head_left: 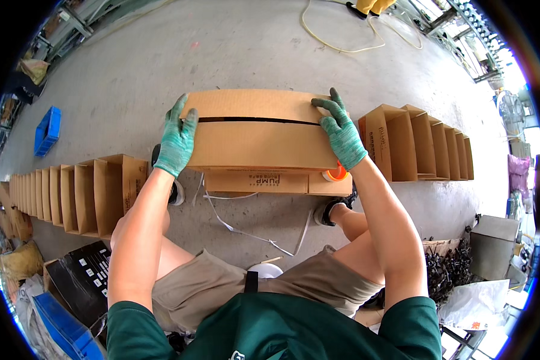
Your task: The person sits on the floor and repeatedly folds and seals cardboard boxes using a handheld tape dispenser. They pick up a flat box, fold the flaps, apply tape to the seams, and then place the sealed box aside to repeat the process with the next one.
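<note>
Corrugated carton (264, 146) is above a lower carton (234, 182); contact unclear. 2 top flaps (255, 105) folded in, seam gap (258, 120) visibly unsealed, so closing looks partway. Left hand (178, 137) and right hand (343, 132): fingers spread over opposite ends.

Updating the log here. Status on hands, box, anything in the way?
Gloved left hand on left end of box, right hand on right. Top flaps down, narrow gap between. Orange ring beside near right corner.

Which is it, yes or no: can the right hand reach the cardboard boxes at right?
Probably yes: nothing visible stands between the right hand and those cardboard boxes, though it touches the top carton.
</note>
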Demonstrator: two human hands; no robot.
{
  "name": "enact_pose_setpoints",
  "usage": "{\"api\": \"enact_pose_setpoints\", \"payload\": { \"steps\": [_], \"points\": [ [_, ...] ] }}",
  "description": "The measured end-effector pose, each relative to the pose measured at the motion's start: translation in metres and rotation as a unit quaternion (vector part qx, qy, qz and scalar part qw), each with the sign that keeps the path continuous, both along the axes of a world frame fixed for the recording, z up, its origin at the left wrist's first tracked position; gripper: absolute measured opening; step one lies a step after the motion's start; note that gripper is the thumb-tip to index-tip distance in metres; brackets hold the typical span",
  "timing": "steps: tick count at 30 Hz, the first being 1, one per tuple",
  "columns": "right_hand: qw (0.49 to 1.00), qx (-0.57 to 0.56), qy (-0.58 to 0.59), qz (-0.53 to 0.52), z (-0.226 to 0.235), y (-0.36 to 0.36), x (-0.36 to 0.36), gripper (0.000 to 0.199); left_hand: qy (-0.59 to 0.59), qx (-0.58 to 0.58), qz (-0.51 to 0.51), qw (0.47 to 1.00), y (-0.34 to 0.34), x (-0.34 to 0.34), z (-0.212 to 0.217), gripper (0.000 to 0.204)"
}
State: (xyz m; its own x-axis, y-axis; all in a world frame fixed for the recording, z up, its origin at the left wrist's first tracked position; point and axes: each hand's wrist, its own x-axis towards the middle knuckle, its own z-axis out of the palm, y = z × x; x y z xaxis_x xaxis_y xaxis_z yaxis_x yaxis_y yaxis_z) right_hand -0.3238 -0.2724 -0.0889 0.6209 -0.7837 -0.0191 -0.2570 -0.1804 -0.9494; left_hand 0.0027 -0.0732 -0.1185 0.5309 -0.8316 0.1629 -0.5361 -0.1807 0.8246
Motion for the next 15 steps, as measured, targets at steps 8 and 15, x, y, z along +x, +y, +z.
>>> {"api": "enact_pose_setpoints", "payload": {
  "steps": [8,15],
  "points": [
    [0.998,-0.060,0.002,0.018,-0.009,0.002,-0.008,0.048,0.127,0.034,0.013,0.991,-0.001,-0.009,0.003,0.059],
    [0.957,0.013,0.287,-0.037,-0.019,-0.015,-0.036,0.049,0.085,0.032,-0.003,0.996,0.005,0.004,-0.012,0.061]
  ]
}}
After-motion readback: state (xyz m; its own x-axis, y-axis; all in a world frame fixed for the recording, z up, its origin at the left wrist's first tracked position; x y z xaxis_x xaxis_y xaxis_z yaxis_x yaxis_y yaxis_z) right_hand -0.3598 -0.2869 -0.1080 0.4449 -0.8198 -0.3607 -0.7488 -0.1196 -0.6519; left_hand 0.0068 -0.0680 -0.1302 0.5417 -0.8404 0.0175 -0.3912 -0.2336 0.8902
